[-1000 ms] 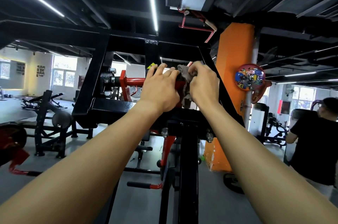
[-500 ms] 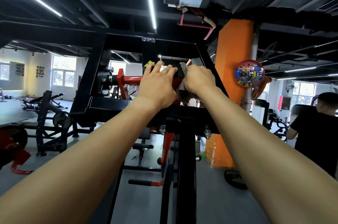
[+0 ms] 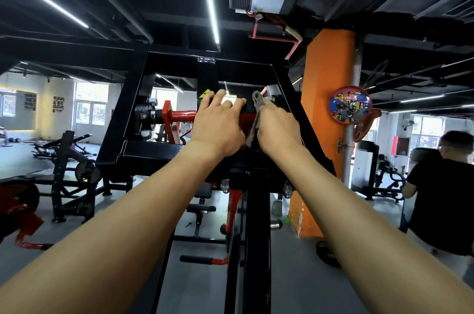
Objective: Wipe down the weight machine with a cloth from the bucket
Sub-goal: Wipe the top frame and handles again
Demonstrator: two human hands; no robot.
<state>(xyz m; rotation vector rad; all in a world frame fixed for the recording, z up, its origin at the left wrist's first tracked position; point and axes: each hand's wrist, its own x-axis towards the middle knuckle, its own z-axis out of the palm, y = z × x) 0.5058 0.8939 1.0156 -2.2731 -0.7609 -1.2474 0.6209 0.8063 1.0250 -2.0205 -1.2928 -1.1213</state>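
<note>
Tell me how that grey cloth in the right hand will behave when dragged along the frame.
Probably floppy: the cloth droops in folds from the right hand. Likely light, since one hand's grip holds it up. It may bunch rather than slide flat.

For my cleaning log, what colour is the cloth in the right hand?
The cloth is greyish brown; head view.

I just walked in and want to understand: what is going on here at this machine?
A person is wiping the top of a black and red weight machine. The right hand grips a grey cloth against the frame; the left hand rests flat on the machine beside it. Another person in black stands to the right.
</note>
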